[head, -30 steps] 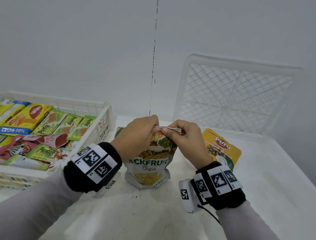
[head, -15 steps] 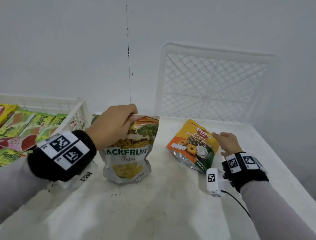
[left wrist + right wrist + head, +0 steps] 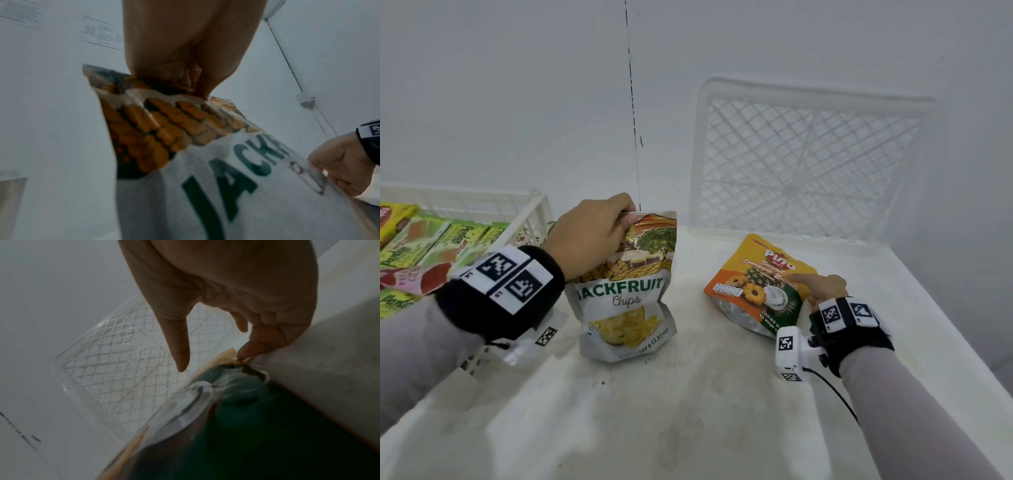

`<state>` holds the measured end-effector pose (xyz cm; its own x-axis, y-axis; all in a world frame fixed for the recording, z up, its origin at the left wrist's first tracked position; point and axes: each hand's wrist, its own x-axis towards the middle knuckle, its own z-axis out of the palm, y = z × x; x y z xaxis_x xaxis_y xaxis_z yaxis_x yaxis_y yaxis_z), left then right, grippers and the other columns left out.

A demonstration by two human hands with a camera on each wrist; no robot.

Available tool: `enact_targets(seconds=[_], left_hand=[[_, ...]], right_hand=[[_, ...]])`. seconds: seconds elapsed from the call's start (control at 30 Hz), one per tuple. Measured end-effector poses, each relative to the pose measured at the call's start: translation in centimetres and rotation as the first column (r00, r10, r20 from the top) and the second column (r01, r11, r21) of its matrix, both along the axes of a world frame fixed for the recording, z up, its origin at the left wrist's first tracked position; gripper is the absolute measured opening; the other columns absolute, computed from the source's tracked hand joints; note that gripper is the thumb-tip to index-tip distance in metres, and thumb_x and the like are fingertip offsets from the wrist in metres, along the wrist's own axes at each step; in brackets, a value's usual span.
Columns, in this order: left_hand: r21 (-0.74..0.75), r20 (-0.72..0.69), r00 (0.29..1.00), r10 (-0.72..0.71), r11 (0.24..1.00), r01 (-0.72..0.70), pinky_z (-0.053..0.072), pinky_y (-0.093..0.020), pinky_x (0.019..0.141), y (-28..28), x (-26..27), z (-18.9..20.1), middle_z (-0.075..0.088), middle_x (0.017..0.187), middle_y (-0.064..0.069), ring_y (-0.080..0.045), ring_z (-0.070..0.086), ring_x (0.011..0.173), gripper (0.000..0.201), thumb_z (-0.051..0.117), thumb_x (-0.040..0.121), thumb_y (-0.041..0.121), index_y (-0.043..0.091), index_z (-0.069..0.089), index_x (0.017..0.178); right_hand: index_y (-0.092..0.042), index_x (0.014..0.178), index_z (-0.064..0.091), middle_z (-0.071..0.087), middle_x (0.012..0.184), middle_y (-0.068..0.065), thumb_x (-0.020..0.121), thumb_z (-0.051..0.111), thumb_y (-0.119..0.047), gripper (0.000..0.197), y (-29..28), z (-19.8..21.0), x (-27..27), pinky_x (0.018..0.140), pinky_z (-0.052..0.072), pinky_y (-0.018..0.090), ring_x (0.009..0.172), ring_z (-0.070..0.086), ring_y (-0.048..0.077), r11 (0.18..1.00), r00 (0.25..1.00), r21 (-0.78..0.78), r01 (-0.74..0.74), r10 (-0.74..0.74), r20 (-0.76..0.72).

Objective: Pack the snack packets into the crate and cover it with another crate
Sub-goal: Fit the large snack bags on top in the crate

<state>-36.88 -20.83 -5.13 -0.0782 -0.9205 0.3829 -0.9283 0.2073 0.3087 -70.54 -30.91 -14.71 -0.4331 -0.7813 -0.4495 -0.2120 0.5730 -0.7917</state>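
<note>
Left hand (image 3: 589, 236), at centre frame, pinched the top edge of the upright white jackfruit chips pouch (image 3: 625, 298), long axis vertical, on the white counter (image 3: 688, 411). Right hand (image 3: 822, 289), fingers (image 3: 252, 348) loosely spread, touched the flat orange pineapple biscuit pouch (image 3: 756, 284) right of centre, its top pointing towards the upper frame.

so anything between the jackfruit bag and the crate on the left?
Nothing visible. The left hand pinches the jackfruit bag by its top edge, upright on the table. The crate sits just left of it, open-topped with packets inside; only its near wall has to be cleared.
</note>
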Motion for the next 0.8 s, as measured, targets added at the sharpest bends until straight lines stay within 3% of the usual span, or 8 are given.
enact_targets(seconds=[0.1, 0.17, 0.23, 0.3, 0.37, 0.5, 0.6, 0.8], left_hand=[[0.0, -0.007, 1.0, -0.013, 1.0, 0.013, 0.049, -0.041, 0.064, 0.3, 0.1, 0.0, 0.063, 0.073, -0.007, -0.027, 0.056, 0.067, 0.025, 0.039, 0.099, 0.03, 0.011, 0.055, 0.099], [0.003, -0.008, 1.0, -0.021, 1.0, 0.021, 0.049, -0.042, 0.063, 0.5, 0.1, 0.0, 0.063, 0.073, -0.006, -0.027, 0.057, 0.067, 0.026, 0.039, 0.098, 0.032, 0.011, 0.055, 0.098], [0.011, -0.006, 1.0, -0.023, 1.0, 0.023, 0.049, -0.042, 0.063, 0.6, 0.1, 0.0, 0.063, 0.072, -0.005, -0.027, 0.057, 0.067, 0.026, 0.038, 0.098, 0.032, 0.011, 0.055, 0.099], [0.012, -0.007, 1.0, -0.022, 1.0, 0.022, 0.05, -0.041, 0.063, 0.6, 0.2, -0.1, 0.062, 0.071, -0.004, -0.026, 0.057, 0.066, 0.026, 0.039, 0.098, 0.032, 0.012, 0.055, 0.098], [0.018, -0.013, 1.0, -0.024, 1.0, 0.024, 0.05, -0.041, 0.063, 0.6, 0.2, -0.1, 0.063, 0.07, -0.004, -0.025, 0.057, 0.066, 0.026, 0.039, 0.098, 0.032, 0.012, 0.055, 0.097], [0.026, -0.027, 0.999, -0.029, 0.999, 0.03, 0.05, -0.042, 0.064, 0.4, 0.3, -0.2, 0.064, 0.072, -0.005, -0.025, 0.058, 0.067, 0.026, 0.039, 0.098, 0.032, 0.012, 0.056, 0.097], [0.031, -0.027, 0.999, -0.027, 0.999, 0.028, 0.05, -0.042, 0.063, 0.2, 0.4, -0.2, 0.064, 0.07, -0.004, -0.024, 0.058, 0.065, 0.025, 0.039, 0.098, 0.032, 0.013, 0.056, 0.096], [0.037, -0.036, 0.998, -0.052, 0.998, 0.054, 0.048, -0.036, 0.057, 0.0, 0.9, -0.4, 0.062, 0.064, -0.001, -0.019, 0.057, 0.058, 0.024, 0.04, 0.096, 0.033, 0.015, 0.056, 0.092]], right_hand=[[0.0, 0.081, 0.058, 0.054, 0.069, 0.008, 0.069, 0.082, -0.019, 0.032, -0.3, 0.0, 0.3, 0.037, 0.033, 0.023, 0.05, 0.044, 0.016, 1.0, 1.0, -0.004, -0.025, 0.025, -0.003], [-0.003, 0.073, 0.059, 0.057, 0.068, 0.009, 0.07, 0.081, -0.013, 0.024, -0.3, 0.0, 0.5, 0.046, 0.043, 0.027, 0.056, 0.054, 0.02, 0.999, 0.998, -0.02, -0.046, 0.047, 0.047], [-0.002, 0.068, 0.058, 0.06, 0.067, 0.009, 0.07, 0.08, -0.01, 0.023, -0.1, -0.1, 0.5, 0.046, 0.045, 0.026, 0.056, 0.057, 0.021, 0.998, 0.996, -0.037, -0.045, 0.048, 0.079], [-0.005, 0.057, 0.052, 0.054, 0.044, 0.005, 0.07, 0.08, -0.011, 0.031, 0.0, -0.2, 0.3, 0.028, 0.033, 0.015, 0.036, 0.051, 0.018, 0.998, 0.997, -0.06, -0.036, 0.04, 0.073], [-0.005, 0.055, 0.052, 0.045, 0.028, 0.002, 0.068, 0.082, -0.014, 0.033, 0.1, -0.2, 0.0, 0.028, 0.029, 0.012, 0.021, 0.043, 0.014, 0.997, 0.994, -0.059, -0.04, 0.046, 0.099], [-0.003, 0.067, 0.059, 0.056, 0.053, 0.015, 0.066, 0.083, -0.018, 0.028, -0.2, -0.5, -0.4, 0.046, 0.04, 0.025, 0.046, 0.049, 0.022, 0.997, 0.959, -0.062, -0.053, 0.069, 0.277], [-0.004, 0.066, 0.057, 0.058, 0.059, 0.017, 0.071, 0.079, -0.02, 0.028, -0.4, -0.8, -0.5, 0.04, 0.036, 0.023, 0.051, 0.048, 0.024, 0.995, 0.913, -0.104, 0.005, 0.038, 0.406], [0.0, 0.09, 0.059, 0.071, 0.072, 0.019, 0.078, 0.069, 0.0, 0.015, -0.1, 0.3, -1.1, 0.046, 0.055, 0.038, 0.06, 0.07, 0.028, 0.997, 0.818, -0.072, 0.008, 0.035, 0.574]])
